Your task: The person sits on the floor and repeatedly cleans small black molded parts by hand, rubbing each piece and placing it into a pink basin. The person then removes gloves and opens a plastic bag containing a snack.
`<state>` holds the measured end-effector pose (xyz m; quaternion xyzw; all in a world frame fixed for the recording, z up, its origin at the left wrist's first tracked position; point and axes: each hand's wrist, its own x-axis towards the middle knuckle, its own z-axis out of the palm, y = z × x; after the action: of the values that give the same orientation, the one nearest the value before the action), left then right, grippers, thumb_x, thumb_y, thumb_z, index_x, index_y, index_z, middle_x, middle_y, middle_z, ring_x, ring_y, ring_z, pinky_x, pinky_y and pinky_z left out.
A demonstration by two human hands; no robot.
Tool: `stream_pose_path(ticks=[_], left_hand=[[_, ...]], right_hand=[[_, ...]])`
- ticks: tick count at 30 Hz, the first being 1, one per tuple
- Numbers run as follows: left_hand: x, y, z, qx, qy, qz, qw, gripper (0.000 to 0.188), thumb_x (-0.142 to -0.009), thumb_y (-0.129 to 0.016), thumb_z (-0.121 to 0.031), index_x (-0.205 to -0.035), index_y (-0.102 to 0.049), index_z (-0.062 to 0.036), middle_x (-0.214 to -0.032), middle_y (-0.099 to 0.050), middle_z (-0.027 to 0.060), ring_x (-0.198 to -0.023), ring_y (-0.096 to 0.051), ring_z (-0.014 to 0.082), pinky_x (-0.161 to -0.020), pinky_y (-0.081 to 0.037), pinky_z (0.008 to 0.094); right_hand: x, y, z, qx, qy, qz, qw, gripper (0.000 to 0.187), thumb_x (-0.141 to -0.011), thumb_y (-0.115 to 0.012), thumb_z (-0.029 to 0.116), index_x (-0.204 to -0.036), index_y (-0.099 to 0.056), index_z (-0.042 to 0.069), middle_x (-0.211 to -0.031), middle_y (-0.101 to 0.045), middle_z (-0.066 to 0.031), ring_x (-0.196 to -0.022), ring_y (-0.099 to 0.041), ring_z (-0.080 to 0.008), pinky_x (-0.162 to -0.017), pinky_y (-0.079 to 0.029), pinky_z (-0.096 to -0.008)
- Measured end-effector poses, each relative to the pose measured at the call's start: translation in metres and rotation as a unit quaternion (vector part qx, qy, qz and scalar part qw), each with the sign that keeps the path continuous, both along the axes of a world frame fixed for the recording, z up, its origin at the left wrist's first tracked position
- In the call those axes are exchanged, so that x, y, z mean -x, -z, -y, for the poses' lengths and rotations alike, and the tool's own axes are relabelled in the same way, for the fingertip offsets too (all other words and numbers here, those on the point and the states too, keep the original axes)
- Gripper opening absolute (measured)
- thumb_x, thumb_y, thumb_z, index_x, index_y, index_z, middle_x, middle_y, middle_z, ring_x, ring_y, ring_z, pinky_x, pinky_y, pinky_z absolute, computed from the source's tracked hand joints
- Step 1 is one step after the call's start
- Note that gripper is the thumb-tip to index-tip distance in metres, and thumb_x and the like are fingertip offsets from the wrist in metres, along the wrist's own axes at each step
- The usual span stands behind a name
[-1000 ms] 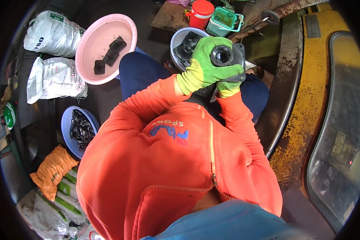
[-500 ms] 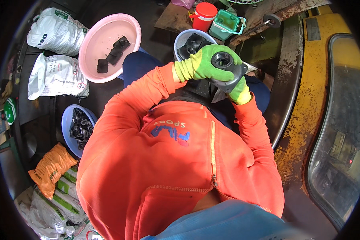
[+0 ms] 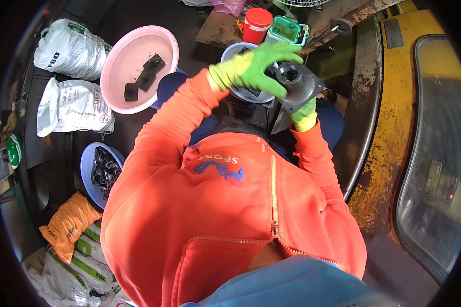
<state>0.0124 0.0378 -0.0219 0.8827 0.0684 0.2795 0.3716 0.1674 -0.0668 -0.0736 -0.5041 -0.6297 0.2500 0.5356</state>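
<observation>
Up in front of my chest is a black moulded part with a square flange and a round collar with a hole. My right hand, in a green and yellow glove, grips it from beneath; most of those fingers are hidden behind the part. My left hand, gloved alike and slightly blurred, is open beside the collar, fingers spread and thumb close to the part. Whether the thumb touches it I cannot tell. Just beyond the left hand a pale blue basin holds more black parts, partly covered by the glove.
At left, a pink basin contains several black pieces; a blue basin of dark scraps sits nearer. White sacks and an orange sack lie farther left. A red jug stands ahead. A rusty yellow machine borders my right.
My left hand has let go of the collar and spread its fingers, moving slightly up and left. The black part stays in my right hand, its flange now more exposed.
</observation>
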Motion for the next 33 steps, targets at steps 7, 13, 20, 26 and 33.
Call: stream_pose_path(ticks=[7, 13, 20, 26, 33], left_hand=[[-0.02, 0.031, 0.056, 0.136, -0.115, 0.22, 0.959, 0.044, -0.067, -0.081, -0.011, -0.106, -0.063, -0.0052, -0.122, -0.062, 0.0133, -0.108, -0.062, 0.024, -0.091, -0.049, 0.0363], [-0.003, 0.017, 0.044, 0.163, -0.032, 0.176, 0.97, 0.042, -0.067, -0.08, -0.012, -0.105, -0.063, -0.0047, -0.12, -0.064, 0.0134, -0.104, -0.063, 0.0238, -0.09, -0.05, 0.0363], [0.005, 0.01, 0.035, 0.235, 0.142, 0.117, 0.954, 0.04, -0.066, -0.08, -0.015, -0.101, -0.064, -0.0027, -0.118, -0.066, 0.0137, -0.106, -0.062, 0.0248, -0.092, -0.049, 0.0373], [0.0, 0.015, 0.021, 0.349, 0.386, 0.042, 0.853, 0.043, -0.064, -0.081, -0.024, -0.098, -0.066, -0.0023, -0.114, -0.067, 0.0142, -0.109, -0.061, 0.0315, -0.099, -0.043, 0.0426], [0.009, -0.007, -0.004, 0.161, 0.148, 0.018, 0.976, 0.07, -0.063, -0.079, -0.024, -0.126, -0.057, -0.0018, -0.142, -0.047, 0.0157, -0.13, -0.045, 0.0281, -0.108, -0.035, 0.0384]], right_hand=[[0.023, 0.0, 0.014, -0.019, 0.087, -0.033, 0.996, 0.036, -0.081, -0.069, 0.024, -0.113, -0.062, 0.009, -0.102, -0.064, -0.0044, -0.098, -0.064, -0.0231, -0.079, -0.05, -0.0328], [0.008, -0.016, 0.016, 0.026, -0.077, 0.007, 0.997, 0.047, -0.081, -0.069, 0.025, -0.123, -0.055, 0.011, -0.114, -0.06, -0.0066, -0.11, -0.058, -0.0238, -0.088, -0.047, -0.0349], [-0.009, -0.015, 0.029, 0.021, -0.167, 0.285, 0.944, 0.06, -0.074, -0.081, 0.023, -0.126, -0.054, 0.009, -0.119, -0.059, -0.0067, -0.111, -0.057, -0.0217, -0.091, -0.047, -0.035], [0.014, 0.009, 0.042, 0.179, -0.2, -0.088, 0.959, 0.052, -0.085, -0.069, 0.025, -0.132, -0.05, 0.011, -0.129, -0.055, -0.0047, -0.119, -0.053, -0.0154, -0.098, -0.044, -0.0313], [0.003, -0.004, 0.007, -0.031, -0.001, 0.133, 0.991, 0.055, -0.077, -0.075, 0.021, -0.125, -0.052, 0.007, -0.119, -0.058, -0.0097, -0.107, -0.059, -0.0227, -0.092, -0.048, -0.0337]])
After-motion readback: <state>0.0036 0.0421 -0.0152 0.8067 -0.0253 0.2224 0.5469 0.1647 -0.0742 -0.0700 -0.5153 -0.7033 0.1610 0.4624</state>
